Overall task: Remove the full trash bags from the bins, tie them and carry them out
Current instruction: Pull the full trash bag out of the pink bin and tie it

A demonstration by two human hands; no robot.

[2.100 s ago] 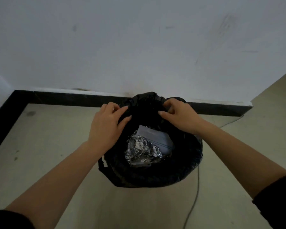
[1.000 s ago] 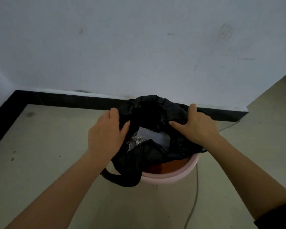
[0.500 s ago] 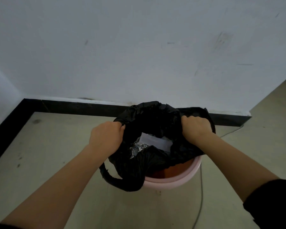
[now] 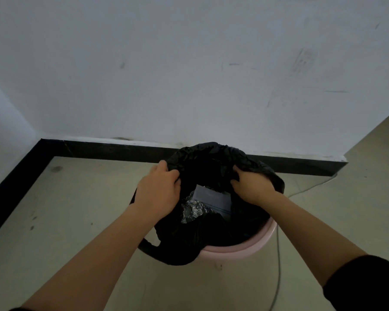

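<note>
A black trash bag (image 4: 211, 162) sits in a pink round bin (image 4: 240, 250) on the floor by the wall. Its top edge is pulled up off the rim and bunched. My left hand (image 4: 157, 191) grips the bag's left edge with curled fingers. My right hand (image 4: 249, 187) grips the right edge the same way. Inside the open mouth I see crumpled silver foil (image 4: 193, 209) and a white paper (image 4: 211, 196). A black handle loop (image 4: 148, 245) of the bag hangs outside the bin at the lower left.
A white wall with a black baseboard (image 4: 112, 149) runs just behind the bin and turns a corner at the left. A thin grey cable (image 4: 277, 277) lies on the beige floor to the right of the bin.
Both hands went from resting on the bag's rim to gripping its edges. The bag's edge came off the bin's rim, showing the pink bin, and is now gathered higher.
</note>
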